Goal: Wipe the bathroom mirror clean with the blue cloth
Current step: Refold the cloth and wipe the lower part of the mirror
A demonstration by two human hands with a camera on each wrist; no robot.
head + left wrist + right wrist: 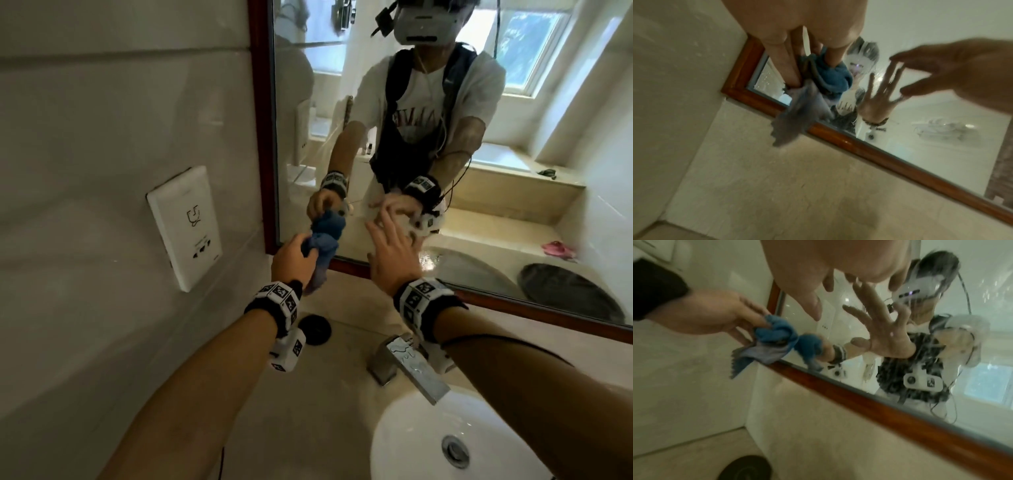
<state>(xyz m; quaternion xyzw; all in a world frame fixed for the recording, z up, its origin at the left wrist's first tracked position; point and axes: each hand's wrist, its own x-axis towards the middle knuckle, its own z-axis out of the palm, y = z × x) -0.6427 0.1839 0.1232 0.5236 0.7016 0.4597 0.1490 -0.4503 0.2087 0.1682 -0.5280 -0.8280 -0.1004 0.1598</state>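
Observation:
The wood-framed mirror (342,85) hangs above the counter. Its glass shows droplets and streaks in the wrist views. My left hand (294,255) grips the bunched blue cloth (325,245) at the mirror's lower left corner. The cloth meets its own reflection there, and one loose corner hangs below the frame. In the left wrist view my fingers (789,69) and thumb curl round the blue cloth (830,78). My right hand (390,246) is open with its fingers spread, just right of the cloth and close to the glass. Whether it touches the glass is unclear. The right wrist view shows the left hand (715,316) holding the cloth (772,334).
A white socket plate (185,226) sits on the tiled wall left of the mirror. On the beige counter lie a black round object (315,330) and a chrome faucet (411,366). A white basin (411,452) with a drain is below my right forearm.

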